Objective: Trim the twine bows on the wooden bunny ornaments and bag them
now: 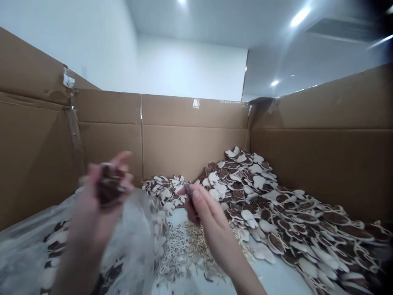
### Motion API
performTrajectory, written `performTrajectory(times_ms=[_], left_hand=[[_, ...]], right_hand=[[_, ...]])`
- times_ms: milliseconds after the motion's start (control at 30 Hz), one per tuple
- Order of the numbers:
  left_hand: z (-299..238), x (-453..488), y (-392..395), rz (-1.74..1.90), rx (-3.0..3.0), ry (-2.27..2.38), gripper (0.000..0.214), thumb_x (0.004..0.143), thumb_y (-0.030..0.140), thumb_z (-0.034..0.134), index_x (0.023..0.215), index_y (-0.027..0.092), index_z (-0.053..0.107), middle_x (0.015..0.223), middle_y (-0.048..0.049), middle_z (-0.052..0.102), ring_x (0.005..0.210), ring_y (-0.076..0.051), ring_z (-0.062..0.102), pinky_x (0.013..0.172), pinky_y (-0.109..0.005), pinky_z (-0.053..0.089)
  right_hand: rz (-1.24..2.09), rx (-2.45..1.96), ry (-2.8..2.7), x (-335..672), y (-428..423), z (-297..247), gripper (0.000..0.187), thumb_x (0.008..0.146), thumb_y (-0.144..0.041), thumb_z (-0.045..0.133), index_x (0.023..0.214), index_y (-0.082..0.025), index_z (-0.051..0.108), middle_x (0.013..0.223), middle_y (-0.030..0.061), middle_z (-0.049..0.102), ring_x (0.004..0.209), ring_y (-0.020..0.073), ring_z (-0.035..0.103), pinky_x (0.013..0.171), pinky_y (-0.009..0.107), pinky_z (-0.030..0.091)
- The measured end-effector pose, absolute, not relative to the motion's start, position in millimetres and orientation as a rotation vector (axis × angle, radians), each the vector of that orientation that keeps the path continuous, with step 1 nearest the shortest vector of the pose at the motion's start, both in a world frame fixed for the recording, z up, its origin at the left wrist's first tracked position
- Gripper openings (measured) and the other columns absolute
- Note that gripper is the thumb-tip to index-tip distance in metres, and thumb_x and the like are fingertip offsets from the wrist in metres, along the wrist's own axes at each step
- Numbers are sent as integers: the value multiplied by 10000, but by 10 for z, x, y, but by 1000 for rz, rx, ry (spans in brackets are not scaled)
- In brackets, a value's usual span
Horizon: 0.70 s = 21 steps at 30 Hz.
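Note:
My left hand, smeared by motion, is raised above a clear plastic bag at the left. Its fingers are curled around a flat brown patch with a pale edge; whether there is more than one piece cannot be made out. Near the middle, my right hand pinches a thin dark piece between thumb and fingers, seen nearly edge-on. A large heap of brown patches with white outlines and white backs slopes down at the right. Under the right hand lie many small pale scraps.
Tall cardboard walls enclose the work surface at the left, back and right. The clear plastic bag holds more brown and white pieces. A smaller pile of patches rests against the back wall. White tabletop shows in front.

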<state>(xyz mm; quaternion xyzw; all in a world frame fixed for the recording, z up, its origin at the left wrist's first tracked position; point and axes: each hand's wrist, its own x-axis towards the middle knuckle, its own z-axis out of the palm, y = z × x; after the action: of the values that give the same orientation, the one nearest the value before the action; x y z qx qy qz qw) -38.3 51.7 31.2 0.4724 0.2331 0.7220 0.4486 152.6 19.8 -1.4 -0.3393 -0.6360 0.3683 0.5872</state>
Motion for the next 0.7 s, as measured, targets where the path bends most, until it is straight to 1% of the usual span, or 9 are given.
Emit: performTrajectory(times_ms=[67, 167, 233, 333, 400, 500, 600, 700], left_hand=[[250, -86, 478, 1588, 1152, 504, 445, 850, 540, 547, 1072, 184, 697, 817, -22, 592, 656, -90, 510, 570, -169, 464], [165, 222, 411, 1443, 1138, 506, 536, 832, 618, 505, 1157, 222, 664, 816, -19, 561, 662, -92, 483, 527, -160, 407], [136, 273, 372, 1470, 1140, 489, 546, 838, 632, 477, 1166, 235, 659, 802, -11, 539, 635, -85, 449, 513, -158, 383], [121, 231, 339, 1527, 1147, 473, 548, 837, 641, 464, 1167, 249, 657, 794, -2, 521, 613, -86, 415, 527, -163, 391], [116, 207, 325, 1526, 1161, 486, 554, 829, 652, 463, 1165, 257, 659, 802, -5, 518, 638, -97, 423, 540, -168, 397], [102, 224, 314, 1522, 1186, 519, 559, 819, 662, 470, 1155, 261, 667, 801, -14, 523, 725, -123, 458, 638, -177, 428], [84, 254, 316, 1524, 1197, 514, 546, 820, 661, 470, 1150, 272, 666, 801, -12, 525, 765, -127, 462, 725, -176, 432], [73, 253, 321, 1522, 1211, 488, 547, 827, 666, 451, 1139, 275, 669, 805, -8, 509, 752, -120, 455, 690, -166, 427]], right_hand=[[894, -794, -1539, 1408, 114, -54, 378, 966, -508, 341, 972, -222, 589, 662, -15, 407, 579, 130, 373, 501, 248, 290], [838, -825, -1647, 1342, 38, -64, 410, 987, -474, 280, 928, -208, 585, 683, -3, 406, 615, 138, 393, 521, 251, 320], [794, -844, -1699, 1347, 19, -47, 411, 994, -449, 260, 895, -201, 572, 667, -7, 400, 601, 138, 387, 518, 250, 325], [736, -858, -1708, 1361, 16, -29, 409, 995, -432, 250, 865, -199, 560, 639, -10, 405, 576, 136, 383, 483, 248, 291], [695, -846, -1711, 1357, 17, -29, 405, 993, -424, 256, 825, -199, 548, 634, -9, 411, 579, 137, 401, 484, 251, 291], [645, -819, -1733, 1342, 14, -29, 387, 991, -399, 262, 772, -204, 515, 655, -3, 431, 603, 141, 438, 525, 261, 325], [638, -812, -1759, 1342, 8, -16, 367, 992, -375, 242, 815, -208, 517, 688, 5, 455, 633, 148, 465, 561, 271, 341], [635, -828, -1750, 1359, 7, -8, 359, 993, -368, 240, 779, -208, 480, 667, -4, 452, 615, 144, 453, 552, 268, 318]])
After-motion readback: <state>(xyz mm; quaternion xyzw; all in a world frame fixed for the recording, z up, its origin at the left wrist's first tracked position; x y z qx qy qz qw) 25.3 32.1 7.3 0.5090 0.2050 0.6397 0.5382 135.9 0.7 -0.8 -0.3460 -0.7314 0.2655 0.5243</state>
